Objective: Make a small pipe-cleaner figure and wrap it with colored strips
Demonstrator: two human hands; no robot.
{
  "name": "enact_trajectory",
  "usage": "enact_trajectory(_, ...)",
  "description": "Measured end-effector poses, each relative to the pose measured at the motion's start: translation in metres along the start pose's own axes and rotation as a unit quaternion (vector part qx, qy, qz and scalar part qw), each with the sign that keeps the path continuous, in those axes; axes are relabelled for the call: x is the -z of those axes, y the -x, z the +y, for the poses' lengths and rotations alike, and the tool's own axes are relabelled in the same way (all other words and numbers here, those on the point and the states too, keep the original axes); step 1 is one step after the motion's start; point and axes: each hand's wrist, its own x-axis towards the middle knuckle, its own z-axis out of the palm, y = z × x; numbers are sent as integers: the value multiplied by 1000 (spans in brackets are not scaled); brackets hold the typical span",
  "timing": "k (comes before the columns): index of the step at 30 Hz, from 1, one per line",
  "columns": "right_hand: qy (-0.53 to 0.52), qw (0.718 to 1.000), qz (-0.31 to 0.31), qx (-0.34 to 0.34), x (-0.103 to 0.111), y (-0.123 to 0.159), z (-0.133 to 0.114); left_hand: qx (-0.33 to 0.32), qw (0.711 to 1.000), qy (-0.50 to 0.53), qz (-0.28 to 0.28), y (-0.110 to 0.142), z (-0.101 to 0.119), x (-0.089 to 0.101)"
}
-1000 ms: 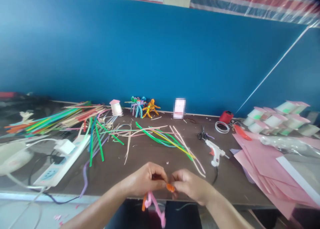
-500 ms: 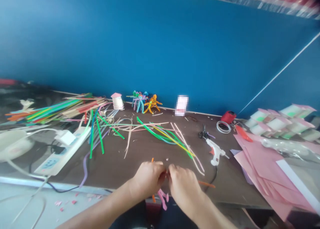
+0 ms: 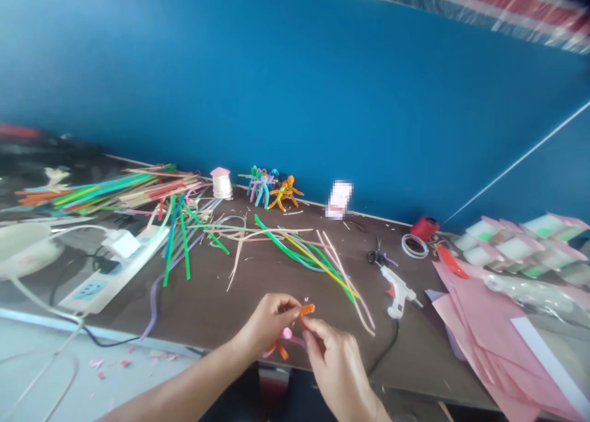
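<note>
Right hand (image 3: 334, 363) has dropped lower, pinching a light, springy orange pipe-cleaner end (image 3: 306, 309) at its tip, left hand (image 3: 267, 327) clenched above a soft pink pipe-cleaner figure (image 3: 286, 333).

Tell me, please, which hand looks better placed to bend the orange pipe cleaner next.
Probably the right hand: its fingers reach right up to the orange pipe cleaner, while the left hand seems to be steadying the pink-and-orange pipe-cleaner figure just below.

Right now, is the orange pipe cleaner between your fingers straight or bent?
Bent: the orange pipe cleaner curves into a small hook at its top, held up between the left hand and the right hand.
</note>
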Motion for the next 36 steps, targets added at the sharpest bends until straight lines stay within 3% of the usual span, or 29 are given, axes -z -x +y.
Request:
enact_trajectory(7, -94, 992, -33, -73, 6, -10, 12, 26, 997, 7, -72, 7, 16, 12)
enact_trajectory(11, -101, 992, -54, -62, 17, -18, 17, 31, 986, -58, -151, 8, 24, 20)
enact_trajectory(13, -96, 990, -87, -59, 23, -23, 18, -10, 979, -118, -168, 10, 28, 22)
enact_trajectory(17, -80, 984, -144, -71, 29, -30, 15, -145, 932, -305, -133, 14, 30, 16)
enact_trajectory(21, -9, 994, -96, -57, 24, -27, 5, -213, 880, -420, -56, 14, 19, 7)
enact_trajectory(24, 49, 998, -43, -24, 20, -21, 0, -213, 885, -415, -2, 14, 12, 4)
enact_trajectory(31, 117, 993, 26, -18, 25, -21, -2, -223, 907, -356, 2, 16, 16, 10)
enact_trajectory(36, 113, 992, 62, 18, 22, -18, 0, -237, 892, -384, 11, 16, 15, 8)
